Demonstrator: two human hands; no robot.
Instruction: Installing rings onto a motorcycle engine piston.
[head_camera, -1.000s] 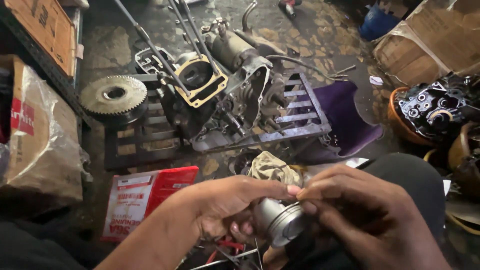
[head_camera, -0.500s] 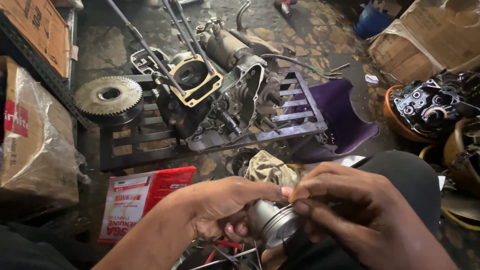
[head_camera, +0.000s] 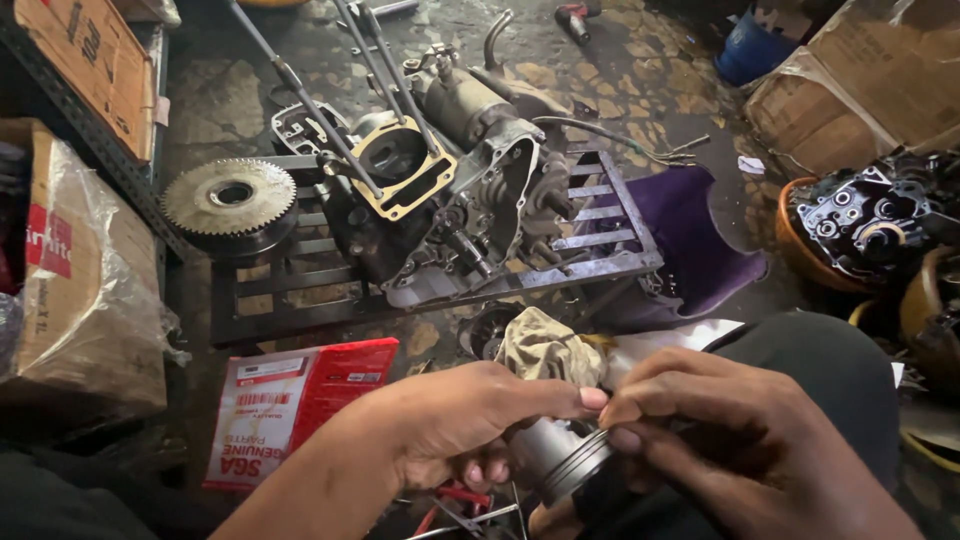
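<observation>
Both of my hands grip a small silver metal piston (head_camera: 558, 458) low in the view, above my dark trouser leg. My left hand (head_camera: 455, 425) cups it from the left with its thumb stretched over the top. My right hand (head_camera: 735, 440) closes over its ringed end from the right, fingertips meeting the left thumb. Most of the piston is hidden by fingers. Ahead on the floor, a stripped engine case (head_camera: 450, 200) with a yellow gasket and long studs lies on a metal grate (head_camera: 600, 215).
A toothed gear wheel (head_camera: 228, 198) lies left of the engine. A red and white parts packet (head_camera: 290, 405) and a dirty rag (head_camera: 545, 350) lie near my hands. Cardboard boxes (head_camera: 85, 290) stand left and at the far right. A black engine part sits in an orange bowl (head_camera: 800, 255).
The view has drifted slightly, so the engine sits a little lower. My hands keep their hold on the piston, with the fingers shifting a little around its ringed end.
</observation>
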